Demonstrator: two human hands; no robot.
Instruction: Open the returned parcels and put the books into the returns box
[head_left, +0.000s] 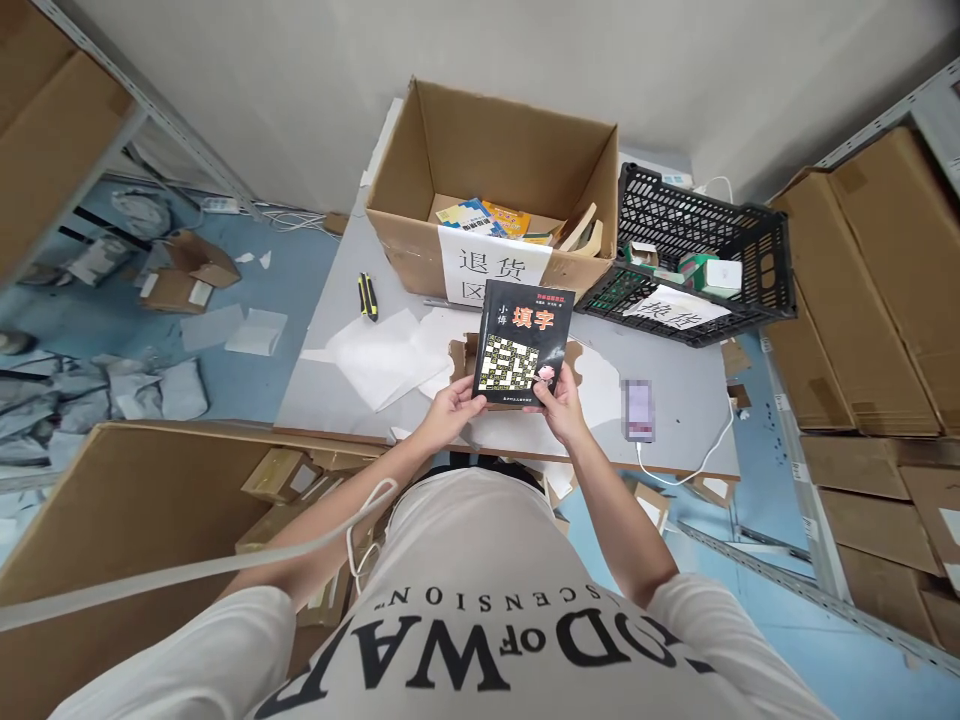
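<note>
A black crossword book [523, 335] with orange characters and a puzzle grid on its cover is held up over the table's front part. My left hand [452, 410] grips its lower left corner, and my right hand [560, 402] its lower right, with the thumb on the cover. Behind and below the book sits a small brown cardboard piece [459, 358], mostly hidden. White paper [382, 355] lies beneath and to the left. Straight beyond the book stands a large cardboard box [405, 240] with a paper label, holding several books.
A black plastic crate [765, 262] with small boxes is at the back right. On the table [682, 385] lie a phone [639, 410] with a white cable and a yellow-black utility knife [367, 296]. A big open carton [150, 450] stands at the left; shelves of cartons [862, 300] rise at the right.
</note>
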